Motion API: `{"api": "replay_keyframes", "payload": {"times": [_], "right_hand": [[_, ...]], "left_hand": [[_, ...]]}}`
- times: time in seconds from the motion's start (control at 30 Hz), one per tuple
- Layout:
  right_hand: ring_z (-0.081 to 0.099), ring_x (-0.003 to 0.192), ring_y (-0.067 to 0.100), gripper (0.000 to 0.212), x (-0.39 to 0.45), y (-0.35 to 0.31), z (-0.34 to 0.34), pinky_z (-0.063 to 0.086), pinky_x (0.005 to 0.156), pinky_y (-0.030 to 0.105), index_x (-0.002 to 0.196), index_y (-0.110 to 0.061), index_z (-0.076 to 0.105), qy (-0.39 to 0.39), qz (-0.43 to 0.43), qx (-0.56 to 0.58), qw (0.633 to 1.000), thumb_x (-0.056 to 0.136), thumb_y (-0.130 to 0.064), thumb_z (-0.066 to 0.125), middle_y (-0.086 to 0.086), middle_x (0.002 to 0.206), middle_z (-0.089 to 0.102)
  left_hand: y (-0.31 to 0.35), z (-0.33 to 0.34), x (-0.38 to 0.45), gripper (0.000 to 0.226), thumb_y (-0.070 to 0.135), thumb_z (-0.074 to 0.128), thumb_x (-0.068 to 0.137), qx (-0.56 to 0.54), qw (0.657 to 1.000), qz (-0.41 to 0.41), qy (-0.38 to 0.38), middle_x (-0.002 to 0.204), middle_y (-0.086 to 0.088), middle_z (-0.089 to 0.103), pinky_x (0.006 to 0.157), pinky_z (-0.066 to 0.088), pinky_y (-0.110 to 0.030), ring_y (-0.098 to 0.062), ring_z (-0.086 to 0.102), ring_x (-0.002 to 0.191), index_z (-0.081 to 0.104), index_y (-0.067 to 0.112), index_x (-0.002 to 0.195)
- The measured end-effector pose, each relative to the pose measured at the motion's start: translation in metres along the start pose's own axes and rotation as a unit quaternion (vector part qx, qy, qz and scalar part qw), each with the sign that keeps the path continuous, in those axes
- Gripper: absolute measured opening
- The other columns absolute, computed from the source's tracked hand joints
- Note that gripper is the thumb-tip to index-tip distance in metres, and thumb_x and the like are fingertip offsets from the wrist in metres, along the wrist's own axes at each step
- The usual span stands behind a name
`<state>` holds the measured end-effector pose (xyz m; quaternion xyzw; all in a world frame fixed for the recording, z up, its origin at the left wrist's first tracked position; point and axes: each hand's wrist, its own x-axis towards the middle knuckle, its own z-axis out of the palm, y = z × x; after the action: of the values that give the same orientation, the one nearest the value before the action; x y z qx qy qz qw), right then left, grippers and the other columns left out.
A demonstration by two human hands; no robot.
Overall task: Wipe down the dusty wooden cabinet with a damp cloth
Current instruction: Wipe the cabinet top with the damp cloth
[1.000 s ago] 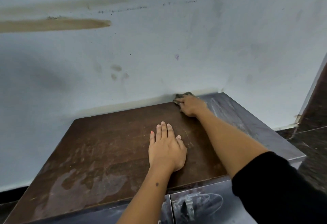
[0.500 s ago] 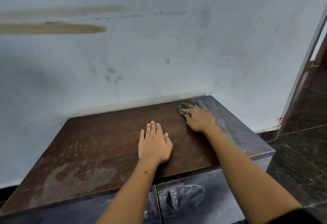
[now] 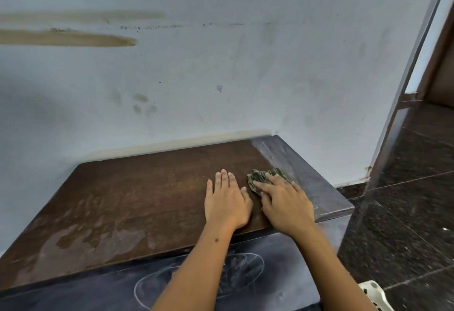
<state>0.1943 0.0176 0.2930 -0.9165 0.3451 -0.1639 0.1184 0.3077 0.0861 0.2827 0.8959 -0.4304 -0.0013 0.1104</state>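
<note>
The low wooden cabinet (image 3: 137, 195) stands against a pale wall, its brown top mostly wiped dark, with wet smears at the front left. A grey dusty strip (image 3: 302, 173) remains along its right side. My right hand (image 3: 285, 202) presses a crumpled dark patterned cloth (image 3: 262, 178) flat onto the top near the front right, beside the dusty strip. My left hand (image 3: 226, 200) lies flat, fingers together, just left of the right hand, holding nothing.
The stained pale wall (image 3: 221, 77) runs right behind the cabinet. Dark glossy floor tiles (image 3: 405, 212) lie to the right, with a door frame (image 3: 417, 65) beyond. The cabinet's dusty front (image 3: 245, 274) bears a drawn oval. A white spotted object (image 3: 373, 293) shows at the bottom right.
My right hand has dragged the cloth from the back edge by the wall toward the front of the cabinet top. My left hand has stayed flat in place.
</note>
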Motion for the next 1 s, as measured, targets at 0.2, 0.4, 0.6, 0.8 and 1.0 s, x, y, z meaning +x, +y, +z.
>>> {"api": "replay_keyframes", "payload": {"times": [0.2, 0.4, 0.6, 0.8, 1.0], "right_hand": [[0.015, 0.145, 0.017, 0.043, 0.066, -0.006, 0.003, 0.009, 0.117, 0.039, 0.143, -0.035, 0.037, -0.063, -0.003, -0.006, 0.998, 0.1, -0.03, 0.031, -0.002, 0.157, 0.021], [0.017, 0.144, 0.014, 0.043, 0.044, -0.007, 0.002, 0.01, 0.118, 0.037, 0.141, -0.033, 0.04, -0.042, -0.006, 0.005, 0.999, 0.099, -0.028, 0.033, -0.003, 0.155, 0.025], [0.023, 0.141, 0.008, 0.043, -0.021, 0.0, 0.005, 0.015, 0.116, 0.033, 0.135, -0.041, 0.046, 0.016, -0.006, -0.002, 1.0, 0.095, -0.03, 0.035, -0.01, 0.151, 0.033], [0.015, 0.145, 0.015, 0.043, 0.027, -0.009, -0.003, 0.012, 0.118, 0.038, 0.141, -0.034, 0.04, -0.045, 0.003, -0.007, 0.999, 0.099, -0.029, 0.033, -0.004, 0.156, 0.023], [0.019, 0.143, 0.011, 0.043, 0.001, -0.011, 0.0, 0.014, 0.117, 0.036, 0.14, -0.037, 0.041, -0.012, -0.004, -0.02, 1.0, 0.098, -0.029, 0.032, -0.007, 0.154, 0.028]], "left_hand": [[-0.001, 0.0, -0.001, 0.059, 0.037, 0.016, 0.099, -0.009, 1.0, -0.001, 0.005, 0.159, -0.007, 0.002, 0.118, -0.001, -0.038, -0.019, -0.001, 0.146, 0.01, 0.008, 0.15], [-0.003, 0.0, -0.002, 0.058, 0.036, 0.016, 0.099, -0.015, 1.0, -0.003, 0.008, 0.159, -0.006, 0.003, 0.118, 0.0, -0.037, -0.018, 0.0, 0.146, 0.01, 0.009, 0.15], [-0.003, 0.002, -0.001, 0.059, 0.037, 0.015, 0.099, -0.018, 1.0, -0.001, 0.013, 0.159, -0.007, 0.003, 0.118, 0.0, -0.037, -0.018, 0.0, 0.146, 0.01, 0.009, 0.15], [-0.002, -0.001, -0.002, 0.058, 0.036, 0.016, 0.099, -0.014, 1.0, -0.002, 0.002, 0.159, -0.007, 0.003, 0.118, 0.0, -0.037, -0.018, -0.001, 0.146, 0.01, 0.008, 0.15], [-0.003, -0.002, -0.004, 0.058, 0.036, 0.015, 0.099, -0.02, 1.0, 0.001, 0.003, 0.159, -0.007, 0.002, 0.119, -0.001, -0.037, -0.018, -0.002, 0.146, 0.009, 0.009, 0.15]]}}
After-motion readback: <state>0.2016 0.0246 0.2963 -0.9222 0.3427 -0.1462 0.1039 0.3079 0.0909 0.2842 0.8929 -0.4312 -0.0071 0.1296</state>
